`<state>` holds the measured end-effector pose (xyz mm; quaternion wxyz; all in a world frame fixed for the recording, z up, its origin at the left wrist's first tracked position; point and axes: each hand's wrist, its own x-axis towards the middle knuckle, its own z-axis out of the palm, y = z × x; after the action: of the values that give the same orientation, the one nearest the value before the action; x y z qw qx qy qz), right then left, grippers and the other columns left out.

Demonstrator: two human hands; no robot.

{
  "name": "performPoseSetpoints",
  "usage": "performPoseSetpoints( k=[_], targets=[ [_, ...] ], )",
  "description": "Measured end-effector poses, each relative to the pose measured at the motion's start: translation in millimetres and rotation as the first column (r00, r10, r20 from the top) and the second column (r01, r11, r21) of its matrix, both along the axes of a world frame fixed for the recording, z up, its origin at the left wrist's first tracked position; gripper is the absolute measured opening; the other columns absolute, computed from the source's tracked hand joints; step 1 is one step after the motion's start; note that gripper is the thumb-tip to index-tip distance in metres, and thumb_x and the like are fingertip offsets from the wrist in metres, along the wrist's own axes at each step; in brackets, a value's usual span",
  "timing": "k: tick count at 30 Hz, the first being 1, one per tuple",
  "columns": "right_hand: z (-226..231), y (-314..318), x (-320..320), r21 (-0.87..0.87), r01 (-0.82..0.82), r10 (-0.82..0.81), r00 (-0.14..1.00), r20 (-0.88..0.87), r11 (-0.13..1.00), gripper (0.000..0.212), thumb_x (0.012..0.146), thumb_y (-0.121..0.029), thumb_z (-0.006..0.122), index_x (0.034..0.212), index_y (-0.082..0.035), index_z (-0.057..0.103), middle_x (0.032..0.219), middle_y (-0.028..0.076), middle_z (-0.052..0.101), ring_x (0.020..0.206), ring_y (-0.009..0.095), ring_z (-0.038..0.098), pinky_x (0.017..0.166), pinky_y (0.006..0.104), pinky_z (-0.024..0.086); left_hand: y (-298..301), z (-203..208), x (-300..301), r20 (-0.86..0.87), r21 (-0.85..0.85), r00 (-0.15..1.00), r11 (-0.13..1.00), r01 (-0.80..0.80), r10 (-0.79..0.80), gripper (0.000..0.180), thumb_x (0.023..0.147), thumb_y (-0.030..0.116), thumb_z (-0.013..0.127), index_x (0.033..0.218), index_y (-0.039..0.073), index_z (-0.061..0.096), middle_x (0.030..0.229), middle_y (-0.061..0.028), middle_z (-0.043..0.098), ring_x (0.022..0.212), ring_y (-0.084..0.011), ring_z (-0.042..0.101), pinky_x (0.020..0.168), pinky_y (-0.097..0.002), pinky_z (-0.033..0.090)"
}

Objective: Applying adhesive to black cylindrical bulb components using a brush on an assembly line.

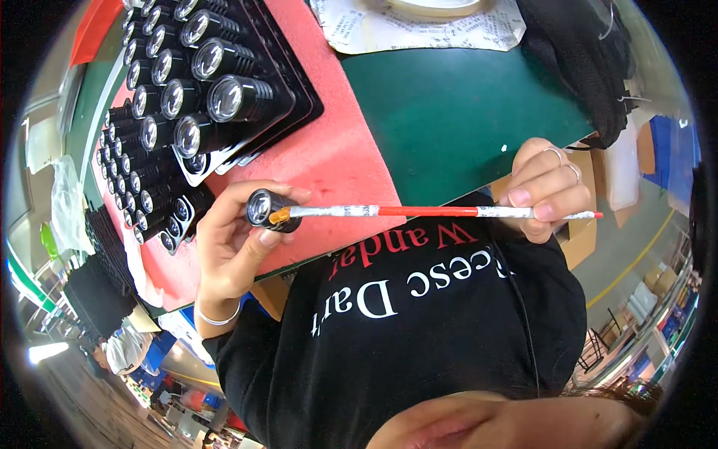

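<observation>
My left hand (pixel 228 254) is closed around a small black cylinder with a clear lens (pixel 260 207) at one end, pinched between thumb and fingers with the lens facing left. A thin brush (pixel 426 212) lies level across the view, its red handle partly wrapped in white printed paper or tape. Its tan bristles (pixel 280 215) overlap the cylinder beside the lens; whether they press on it I cannot tell. My right hand (pixel 550 194), with rings on its fingers, grips the brush near the handle's far end.
Many similar black lens cylinders (pixel 179 97) stand in rows in black trays at the upper left, on a pink foam sheet (pixel 336 142). Beyond the green tabletop (pixel 464 97) lies printed paper (pixel 351 30) under a pale round dish. Black cloth (pixel 580 67) sits at upper right.
</observation>
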<state>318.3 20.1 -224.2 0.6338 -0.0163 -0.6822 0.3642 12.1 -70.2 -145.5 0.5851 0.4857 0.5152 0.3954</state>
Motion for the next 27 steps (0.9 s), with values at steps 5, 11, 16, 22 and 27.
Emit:
performPoseSetpoints(
  k=[5, 11, 16, 22, 27],
  targets=[
    [1.4, -2.3, 3.0, -0.036, 0.024, -0.023, 0.999, 0.027, 0.999, 0.015, 0.076, -0.013, 0.064, 0.085, -0.006, 0.054, 0.080, 0.011, 0.063, 0.055, 0.016, 0.055, 0.046, 0.0247, 0.038, 1.0, -0.6, -2.8, 0.013, -0.005, 0.999, 0.999, 0.036, -0.035, 0.032, 0.082, 0.009, 0.056, 0.109, -0.006, 0.046, 0.103, -0.0183, 0.058, 0.080, -0.0121, 0.056, 0.070, -0.0227, 0.047],
    [-1.9, -4.8, -1.7, -0.073, 0.072, -0.078, 0.994, -0.077, 0.995, 0.013, 0.080, -0.015, 0.061, 0.085, -0.007, 0.053, 0.079, 0.009, 0.063, 0.052, 0.014, 0.054, 0.045, 0.0229, 0.036, 3.2, 0.0, -1.6, 0.004, -0.133, 0.999, 0.990, -0.038, 0.039, 0.030, 0.082, 0.007, 0.056, 0.108, -0.004, 0.046, 0.104, -0.0179, 0.058, 0.081, -0.0111, 0.056, 0.071, -0.0220, 0.046],
    [-1.9, 0.2, 0.6, -0.006, 0.006, -0.006, 1.000, -0.029, 1.000, 0.014, 0.080, -0.016, 0.061, 0.085, -0.007, 0.052, 0.076, 0.010, 0.063, 0.054, 0.014, 0.056, 0.044, 0.0226, 0.036, 4.3, -0.6, -0.9, 0.013, -0.184, 0.999, 0.982, -0.049, 0.052, 0.029, 0.081, 0.005, 0.058, 0.105, -0.003, 0.046, 0.102, -0.0159, 0.059, 0.085, -0.0119, 0.057, 0.073, -0.0221, 0.046],
    [-0.1, -2.0, -0.1, -0.032, 0.027, -0.028, 0.999, -0.020, 0.999, 0.014, 0.079, -0.016, 0.063, 0.082, -0.006, 0.054, 0.074, 0.011, 0.064, 0.056, 0.014, 0.057, 0.045, 0.0239, 0.038, 4.5, -1.9, -0.3, 0.030, -0.162, 0.999, 0.986, -0.027, 0.032, 0.029, 0.079, 0.002, 0.059, 0.104, -0.003, 0.045, 0.101, -0.0145, 0.059, 0.093, -0.0154, 0.057, 0.083, -0.0264, 0.045],
    [3.4, -2.4, 3.5, -0.051, 0.043, -0.038, 0.996, 0.085, 0.998, 0.016, 0.077, -0.017, 0.064, 0.082, -0.006, 0.055, 0.074, 0.011, 0.065, 0.055, 0.015, 0.057, 0.046, 0.0247, 0.039, 5.3, -2.0, 0.8, 0.051, -0.146, 0.998, 0.989, -0.017, 0.025, 0.029, 0.080, 0.004, 0.059, 0.104, -0.003, 0.045, 0.104, -0.0150, 0.058, 0.094, -0.0145, 0.056, 0.082, -0.0251, 0.045]
  ],
)
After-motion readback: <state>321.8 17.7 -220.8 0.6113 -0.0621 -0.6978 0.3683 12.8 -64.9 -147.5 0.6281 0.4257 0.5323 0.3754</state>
